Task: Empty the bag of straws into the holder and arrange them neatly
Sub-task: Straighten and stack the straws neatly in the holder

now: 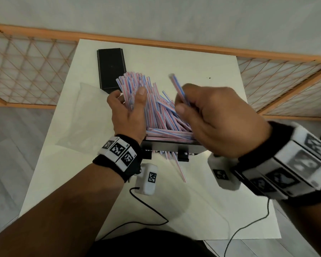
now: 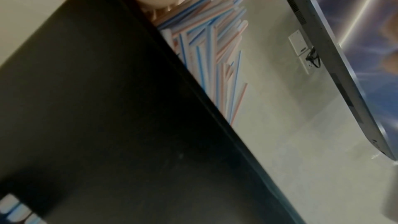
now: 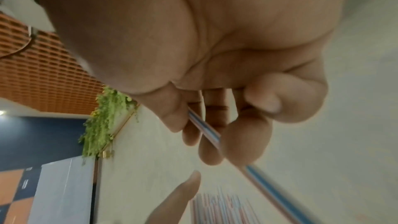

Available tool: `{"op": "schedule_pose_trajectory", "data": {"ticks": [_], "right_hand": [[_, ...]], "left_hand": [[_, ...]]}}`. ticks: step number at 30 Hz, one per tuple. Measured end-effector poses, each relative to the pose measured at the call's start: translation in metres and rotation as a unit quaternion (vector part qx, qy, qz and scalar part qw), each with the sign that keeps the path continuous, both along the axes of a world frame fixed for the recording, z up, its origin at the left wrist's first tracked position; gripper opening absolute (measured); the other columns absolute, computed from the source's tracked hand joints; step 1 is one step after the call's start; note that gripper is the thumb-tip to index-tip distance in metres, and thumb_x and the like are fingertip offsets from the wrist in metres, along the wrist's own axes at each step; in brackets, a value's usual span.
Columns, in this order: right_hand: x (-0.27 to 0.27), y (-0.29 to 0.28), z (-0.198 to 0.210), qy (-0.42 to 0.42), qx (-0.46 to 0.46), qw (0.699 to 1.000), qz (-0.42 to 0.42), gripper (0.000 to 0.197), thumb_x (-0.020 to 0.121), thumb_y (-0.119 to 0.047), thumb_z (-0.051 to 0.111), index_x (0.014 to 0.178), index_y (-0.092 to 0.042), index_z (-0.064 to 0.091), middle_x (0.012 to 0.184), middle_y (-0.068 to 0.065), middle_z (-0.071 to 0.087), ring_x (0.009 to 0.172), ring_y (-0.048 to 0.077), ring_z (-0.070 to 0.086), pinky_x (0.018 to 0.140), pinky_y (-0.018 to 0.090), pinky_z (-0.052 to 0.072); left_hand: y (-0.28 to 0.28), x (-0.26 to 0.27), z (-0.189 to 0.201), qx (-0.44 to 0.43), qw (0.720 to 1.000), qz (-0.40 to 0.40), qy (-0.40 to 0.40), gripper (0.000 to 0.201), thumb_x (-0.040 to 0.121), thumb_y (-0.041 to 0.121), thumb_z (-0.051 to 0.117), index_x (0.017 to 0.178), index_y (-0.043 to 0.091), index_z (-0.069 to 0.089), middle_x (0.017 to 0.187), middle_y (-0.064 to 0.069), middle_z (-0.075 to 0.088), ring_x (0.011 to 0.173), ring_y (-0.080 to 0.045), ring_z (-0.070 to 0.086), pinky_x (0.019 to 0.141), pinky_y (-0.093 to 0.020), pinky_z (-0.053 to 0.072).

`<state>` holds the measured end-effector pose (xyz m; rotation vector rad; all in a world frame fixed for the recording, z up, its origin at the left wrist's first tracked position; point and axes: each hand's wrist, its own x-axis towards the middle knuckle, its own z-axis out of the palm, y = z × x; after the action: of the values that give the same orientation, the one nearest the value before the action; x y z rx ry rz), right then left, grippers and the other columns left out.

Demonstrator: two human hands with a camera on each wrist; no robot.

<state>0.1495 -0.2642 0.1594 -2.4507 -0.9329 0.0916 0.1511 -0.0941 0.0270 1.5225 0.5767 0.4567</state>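
Straws [image 1: 156, 112] heaped criss-cross in holder [image 1: 171, 146] at worktop [image 1: 202, 197] near edge, few poking out front slot. Left hand [image 1: 129, 112] grips upright bunch. Right hand [image 1: 209, 117] fingers pinch one straw [image 1: 179, 89]. Best lay it parallel, tap ends flush. Emptied bag [image 1: 78, 115] left.

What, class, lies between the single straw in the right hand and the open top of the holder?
Nothing solid blocks it, but the holder is already heaped with tangled straws, which the left hand grips. The single straw in the right hand hangs above that heap.
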Motion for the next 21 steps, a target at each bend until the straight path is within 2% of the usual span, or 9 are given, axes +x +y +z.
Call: {"op": "schedule_pose_trajectory", "data": {"ticks": [4,6,8,10,12,14,16,18,21], "right_hand": [[0.019,0.021,-0.043,0.04,-0.168,0.985,0.014,0.014,0.096,-0.038,0.043,0.085,-0.029,0.041,0.079,-0.003,0.049,0.08,0.03,0.054,0.068,0.039,0.046],[0.02,0.025,-0.071,0.09,-0.234,0.968,-0.006,0.013,0.095,-0.039,0.049,0.094,-0.026,0.046,0.093,0.001,0.055,0.093,0.029,0.058,0.075,0.038,0.049],[0.016,0.021,-0.086,0.105,-0.235,0.965,-0.052,0.024,0.091,-0.04,0.056,0.104,-0.02,0.049,0.104,0.002,0.057,0.095,0.029,0.058,0.077,0.038,0.05],[0.008,0.016,-0.094,0.055,-0.179,0.978,-0.088,0.021,0.087,-0.036,0.057,0.097,-0.017,0.051,0.093,0.003,0.06,0.084,0.03,0.059,0.068,0.036,0.048],[-0.006,0.01,-0.105,0.041,-0.189,0.977,-0.086,0.019,0.084,-0.037,0.052,0.08,-0.019,0.052,0.078,0.006,0.063,0.073,0.033,0.06,0.063,0.035,0.05],[-0.021,0.005,-0.126,0.107,-0.26,0.956,-0.082,0.028,0.085,-0.043,0.053,0.071,-0.019,0.05,0.077,0.006,0.063,0.074,0.031,0.06,0.066,0.033,0.051],[-0.031,-0.002,-0.156,0.192,-0.299,0.928,-0.114,0.034,0.087,-0.046,0.056,0.07,-0.018,0.046,0.08,0.005,0.06,0.081,0.03,0.062,0.068,0.031,0.049],[-0.033,-0.007,-0.18,0.221,-0.314,0.91,-0.158,0.032,0.089,-0.048,0.056,0.083,-0.017,0.052,0.09,0.008,0.063,0.09,0.032,0.064,0.07,0.032,0.049],[-0.033,-0.008,-0.196,0.201,-0.32,0.907,-0.185,0.037,0.093,-0.048,0.052,0.108,-0.016,0.06,0.106,0.01,0.067,0.098,0.033,0.064,0.079,0.036,0.051]], "left_hand": [[0.002,-0.001,0.005,-0.044,0.999,0.012,-0.019,0.086,0.071,0.074,0.054,0.127,0.011,0.04,0.118,-0.001,0.057,0.106,-0.015,0.059,0.102,-0.045,0.05],[0.002,-0.002,0.009,-0.037,0.999,0.015,-0.031,0.087,0.072,0.071,0.053,0.129,0.007,0.04,0.116,0.0,0.056,0.104,-0.009,0.056,0.1,-0.036,0.05],[-0.002,-0.002,0.013,-0.01,0.999,0.006,-0.039,0.078,0.075,0.065,0.058,0.125,0.007,0.042,0.11,0.004,0.058,0.094,0.003,0.058,0.09,-0.021,0.05],[-0.007,-0.001,0.011,-0.003,1.0,-0.005,-0.03,0.078,0.074,0.057,0.068,0.128,0.007,0.042,0.113,0.004,0.062,0.093,0.004,0.063,0.087,-0.017,0.052],[-0.012,-0.001,0.006,-0.008,1.0,-0.005,-0.011,0.083,0.073,0.051,0.076,0.134,0.009,0.04,0.123,0.0,0.062,0.102,-0.002,0.066,0.09,-0.02,0.055],[-0.014,-0.002,0.001,0.018,1.0,-0.007,0.008,0.084,0.075,0.045,0.081,0.138,0.011,0.038,0.129,0.001,0.059,0.107,-0.003,0.065,0.091,-0.019,0.055],[-0.013,-0.003,-0.001,0.029,0.999,-0.011,0.018,0.08,0.079,0.039,0.082,0.138,0.013,0.036,0.126,0.004,0.058,0.102,0.003,0.066,0.086,-0.015,0.056],[-0.011,-0.002,0.0,0.026,0.999,-0.012,0.015,0.075,0.081,0.036,0.082,0.136,0.011,0.037,0.12,0.006,0.059,0.093,0.012,0.065,0.08,-0.009,0.054],[-0.01,-0.001,0.002,0.012,1.0,-0.004,0.007,0.081,0.073,0.049,0.078,0.133,0.012,0.04,0.12,0.005,0.061,0.094,0.008,0.066,0.083,-0.014,0.055]]}}
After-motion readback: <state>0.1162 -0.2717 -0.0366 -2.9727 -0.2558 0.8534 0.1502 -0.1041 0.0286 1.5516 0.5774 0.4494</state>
